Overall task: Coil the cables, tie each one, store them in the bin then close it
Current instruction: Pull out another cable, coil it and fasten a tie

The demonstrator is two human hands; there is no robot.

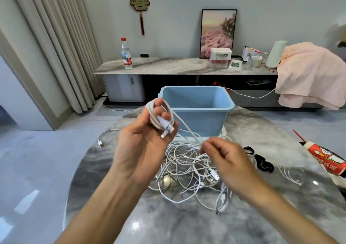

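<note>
The left hand (142, 135) holds a coiled cable (159, 116); the right hand (222, 154) pinches its tail, which could snag the pile (189, 168) at the frame's middle.

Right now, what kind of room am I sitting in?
Most likely a home living room: a low TV-style cabinet along the wall, floor-length curtains, and a framed flower picture leaning on the cabinet.

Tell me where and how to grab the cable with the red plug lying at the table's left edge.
Pinch the red-tipped cable on the white cord just behind the plug, coming from above. The plug sits at the table rim, apart from the tangled pile, so nothing crowds it; the cord lies flat, so a top pinch probably suits best.
</note>
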